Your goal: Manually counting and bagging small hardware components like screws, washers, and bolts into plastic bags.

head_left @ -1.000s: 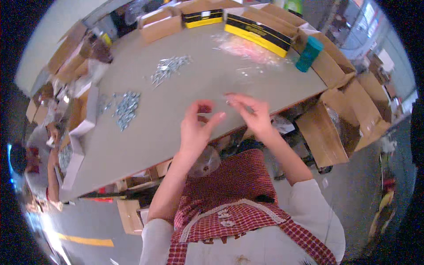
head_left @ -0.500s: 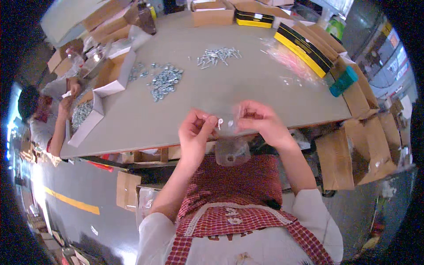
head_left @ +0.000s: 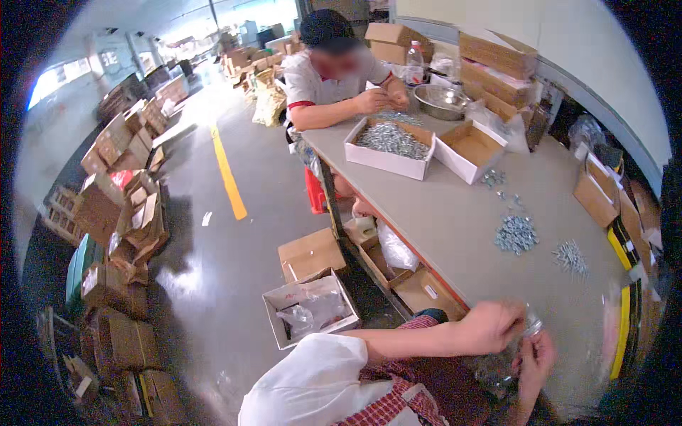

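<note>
My left hand (head_left: pixel 495 326) is closed, its fingertips pinched together beside my right hand; what they hold is hidden. My right hand (head_left: pixel 538 357) grips a small clear plastic bag (head_left: pixel 532 326) with shiny metal in it, just past my left fingertips. Both hands are close together over the near edge of the grey table (head_left: pixel 455 227). Below them is a see-through plastic piece (head_left: pixel 497 376), partly hidden by my hands. Beyond lie a pile of round silver nuts or washers (head_left: pixel 516 235) and a smaller pile of screws (head_left: pixel 570 257).
Across the table, a co-worker (head_left: pixel 337 78) handles small parts near a white box of screws (head_left: pixel 391 140). Another white box (head_left: pixel 472 145) and a metal bowl (head_left: pixel 442 101) stand close by. Yellow-and-black boxes (head_left: pixel 622 330) line the right side. An open carton (head_left: pixel 311 309) sits below the table edge.
My view has swung left, bringing the co-worker and the aisle into sight. My hands, apart before with a small pale piece in the left, have come together at the bag.
</note>
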Tool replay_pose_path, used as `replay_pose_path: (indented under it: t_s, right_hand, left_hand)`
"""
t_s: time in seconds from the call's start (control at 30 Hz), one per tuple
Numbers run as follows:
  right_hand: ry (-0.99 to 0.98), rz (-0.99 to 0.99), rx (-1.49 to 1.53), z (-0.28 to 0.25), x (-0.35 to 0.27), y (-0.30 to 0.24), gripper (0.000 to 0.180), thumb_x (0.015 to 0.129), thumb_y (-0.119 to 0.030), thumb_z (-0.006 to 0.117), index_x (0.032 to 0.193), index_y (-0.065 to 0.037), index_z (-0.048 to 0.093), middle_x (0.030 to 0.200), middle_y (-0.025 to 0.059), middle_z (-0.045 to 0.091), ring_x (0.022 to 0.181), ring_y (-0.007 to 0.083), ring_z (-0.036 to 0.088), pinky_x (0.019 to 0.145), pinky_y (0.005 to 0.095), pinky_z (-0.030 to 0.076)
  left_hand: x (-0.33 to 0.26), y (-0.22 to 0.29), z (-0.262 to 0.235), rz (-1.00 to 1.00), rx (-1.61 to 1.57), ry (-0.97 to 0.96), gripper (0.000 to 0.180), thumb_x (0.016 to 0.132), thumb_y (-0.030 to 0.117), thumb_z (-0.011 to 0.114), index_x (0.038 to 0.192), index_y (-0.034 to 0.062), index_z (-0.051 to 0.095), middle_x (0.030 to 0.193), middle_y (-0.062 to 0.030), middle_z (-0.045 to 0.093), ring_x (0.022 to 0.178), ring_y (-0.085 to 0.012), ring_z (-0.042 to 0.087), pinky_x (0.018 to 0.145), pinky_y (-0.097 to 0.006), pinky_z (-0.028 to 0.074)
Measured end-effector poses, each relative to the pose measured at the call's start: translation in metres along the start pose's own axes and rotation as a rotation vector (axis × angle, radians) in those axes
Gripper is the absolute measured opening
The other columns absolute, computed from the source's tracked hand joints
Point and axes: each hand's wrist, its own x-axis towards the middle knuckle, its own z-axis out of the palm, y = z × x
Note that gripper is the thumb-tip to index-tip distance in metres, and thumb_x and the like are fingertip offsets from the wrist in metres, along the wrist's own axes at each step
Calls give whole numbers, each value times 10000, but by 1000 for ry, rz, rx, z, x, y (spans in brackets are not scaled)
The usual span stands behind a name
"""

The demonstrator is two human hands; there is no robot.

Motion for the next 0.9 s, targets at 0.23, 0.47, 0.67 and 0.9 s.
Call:
replay_pose_path:
  t_s: [0.23, 0.47, 0.67, 0.9]
  right_hand:
    - [-65, -473, -340, 5, 23, 26, 137, 886, -142, 657, 874, -18, 599, 741, -13, 563, 637, 66, 499, 572, 254, 404]
    - [-161, -345, -71, 15, 16, 18, 189, 796, -156, 699, 879, 1, 632, 781, 17, 617, 729, 103, 568, 649, 260, 442]
    - [-233, 12, 150, 13, 4, -5, 166, 740, -134, 719, 761, -31, 590, 714, 58, 658, 630, 117, 597, 585, 263, 463]
    - [-110, -116, -181, 8, -10, 5, 206, 731, -153, 757, 787, -22, 608, 767, 65, 658, 693, 139, 589, 640, 289, 467]
  left_hand:
    - [8, 4, -16, -8, 8, -306, 288, 875, 322, 623, 867, 35, 639, 709, -226, 625, 680, -466, 609, 607, -538, 492]
    - [13, -5, -14, 119, -140, -390, 263, 885, 294, 604, 846, 41, 664, 715, -224, 637, 679, -449, 617, 606, -514, 496]
    - [9, -6, -15, -119, -561, -561, 213, 884, 205, 613, 790, 25, 680, 676, -135, 669, 612, -201, 675, 573, -376, 518]
    - [2, -3, -8, -87, -429, -521, 230, 877, 238, 624, 840, 24, 698, 713, -150, 682, 659, -259, 685, 614, -399, 526]
